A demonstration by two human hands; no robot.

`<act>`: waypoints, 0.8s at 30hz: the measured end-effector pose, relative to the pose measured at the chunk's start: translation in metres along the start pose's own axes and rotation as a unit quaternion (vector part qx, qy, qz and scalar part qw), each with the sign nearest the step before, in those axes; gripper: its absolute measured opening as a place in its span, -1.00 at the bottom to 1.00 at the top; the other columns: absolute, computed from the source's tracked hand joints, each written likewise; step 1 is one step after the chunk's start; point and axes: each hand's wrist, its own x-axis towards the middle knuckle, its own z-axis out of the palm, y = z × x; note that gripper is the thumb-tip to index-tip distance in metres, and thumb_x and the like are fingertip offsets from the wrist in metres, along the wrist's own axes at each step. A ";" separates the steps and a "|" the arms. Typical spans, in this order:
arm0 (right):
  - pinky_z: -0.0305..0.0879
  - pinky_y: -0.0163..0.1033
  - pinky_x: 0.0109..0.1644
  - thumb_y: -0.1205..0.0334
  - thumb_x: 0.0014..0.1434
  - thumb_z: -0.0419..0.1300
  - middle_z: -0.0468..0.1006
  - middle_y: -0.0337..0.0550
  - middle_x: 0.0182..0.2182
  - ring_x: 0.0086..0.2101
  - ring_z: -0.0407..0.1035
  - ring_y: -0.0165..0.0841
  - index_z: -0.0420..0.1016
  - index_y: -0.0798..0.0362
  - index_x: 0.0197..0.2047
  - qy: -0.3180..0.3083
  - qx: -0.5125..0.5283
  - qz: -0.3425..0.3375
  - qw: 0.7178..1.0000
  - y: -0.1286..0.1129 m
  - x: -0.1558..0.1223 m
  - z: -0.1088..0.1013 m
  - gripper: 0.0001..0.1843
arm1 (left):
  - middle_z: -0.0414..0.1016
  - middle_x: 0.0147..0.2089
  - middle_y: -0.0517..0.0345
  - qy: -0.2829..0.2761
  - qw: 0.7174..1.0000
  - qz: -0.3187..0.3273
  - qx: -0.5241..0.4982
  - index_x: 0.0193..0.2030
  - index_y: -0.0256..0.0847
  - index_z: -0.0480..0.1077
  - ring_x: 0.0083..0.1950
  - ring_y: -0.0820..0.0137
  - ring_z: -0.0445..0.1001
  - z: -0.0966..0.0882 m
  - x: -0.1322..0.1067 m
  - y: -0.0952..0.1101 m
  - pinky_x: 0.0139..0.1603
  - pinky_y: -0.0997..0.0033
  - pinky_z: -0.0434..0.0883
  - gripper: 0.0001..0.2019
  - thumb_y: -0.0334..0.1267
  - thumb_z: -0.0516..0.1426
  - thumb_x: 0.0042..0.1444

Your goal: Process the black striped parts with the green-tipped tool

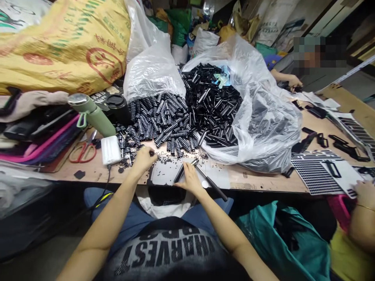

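Note:
At the table's near edge my left hand (143,159) is closed in a pinch on a small dark round part (151,153), too small to name exactly. My right hand (190,178) is closed around a black tube (178,174), which slants out beneath its palm. Against the right fingers lies a hammer-like tool with a black handle (215,187), its head close to the fingertips. Under both hands spreads a pale sheet (159,173) scattered with tiny dark pieces. Behind the left hand a heap of black-and-silver ridged cylinders (162,117) covers the table.
A clear plastic bag (263,132) holds many black tubes (211,105). At left stand a green bottle (96,117), a white power bank (110,150) with a cable, and red scissors (83,152). On the right are another person's hand (366,193) and striped sheets (316,171).

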 end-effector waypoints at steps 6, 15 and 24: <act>-0.03 0.22 0.29 -0.09 -0.22 0.42 0.05 0.21 0.30 0.28 -0.06 0.09 -0.20 0.06 0.41 -0.015 -0.010 0.027 0.999 0.000 0.002 0.005 0.28 | 0.48 -0.21 0.05 0.011 0.975 0.010 -0.223 -0.18 -0.20 0.41 -0.11 0.27 0.44 0.044 -0.009 0.016 -0.01 0.26 0.37 -0.73 -0.06 0.13 0.10; -0.05 0.09 0.35 -0.07 -0.23 0.45 0.05 0.24 0.30 0.30 -0.06 -0.04 -0.17 0.13 0.40 0.040 0.067 -0.026 0.997 0.028 0.013 -0.023 0.29 | 0.25 -0.51 0.33 -0.047 0.787 -0.145 -0.597 0.03 -0.20 0.30 -0.70 0.61 0.13 0.030 -0.010 0.050 -0.71 0.59 0.08 -0.53 0.11 0.06 0.14; -0.07 0.00 0.38 -0.13 -0.21 0.43 0.08 0.14 0.29 0.30 -0.03 -0.12 -0.21 0.10 0.39 0.065 0.152 -0.270 0.948 -0.033 0.026 -0.060 0.28 | 0.35 -0.56 0.27 -0.100 0.758 -0.226 -0.604 -0.19 -0.32 0.43 -0.68 0.52 0.31 0.023 -0.037 0.096 -0.68 0.53 0.28 -0.60 0.03 0.15 0.03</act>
